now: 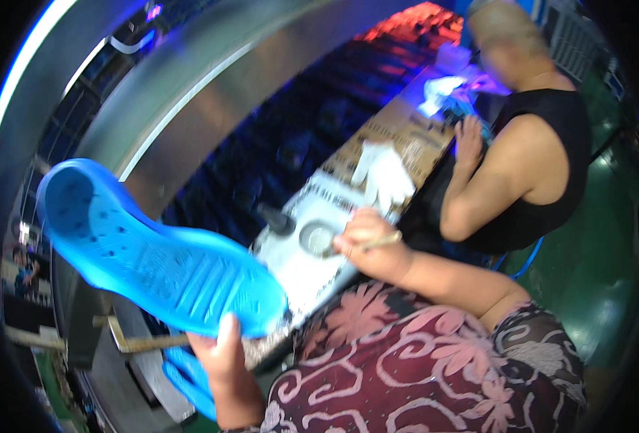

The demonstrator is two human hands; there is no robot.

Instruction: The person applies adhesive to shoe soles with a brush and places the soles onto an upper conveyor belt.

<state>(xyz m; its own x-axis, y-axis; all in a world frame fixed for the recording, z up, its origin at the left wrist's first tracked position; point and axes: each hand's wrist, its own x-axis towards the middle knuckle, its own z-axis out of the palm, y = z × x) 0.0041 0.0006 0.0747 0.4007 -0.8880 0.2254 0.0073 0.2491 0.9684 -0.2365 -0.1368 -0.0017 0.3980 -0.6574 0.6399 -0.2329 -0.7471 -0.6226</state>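
Note:
My left hand [222,353] is closed on the lower right end of a blue shoe sole [208,278], with the thumb on its ribbed inner face. The sole is tilted, and its far end shows several dark holes. In my right hand [370,224] is a thin brush [384,241] with a pale wooden handle; its tip is hard to make out. That hand is at the right rim of a small round pot [306,249] on a white, stained work surface [287,278]. A dark, blurred object [276,219] stands left of the pot.
White gloves [386,177] lie beyond the pot on brown cardboard [420,144]. A dark conveyor [262,137] runs behind, beside a curved metal housing [182,108]. Another person [529,144] works at the right. Another blue piece [190,382] is below my sole.

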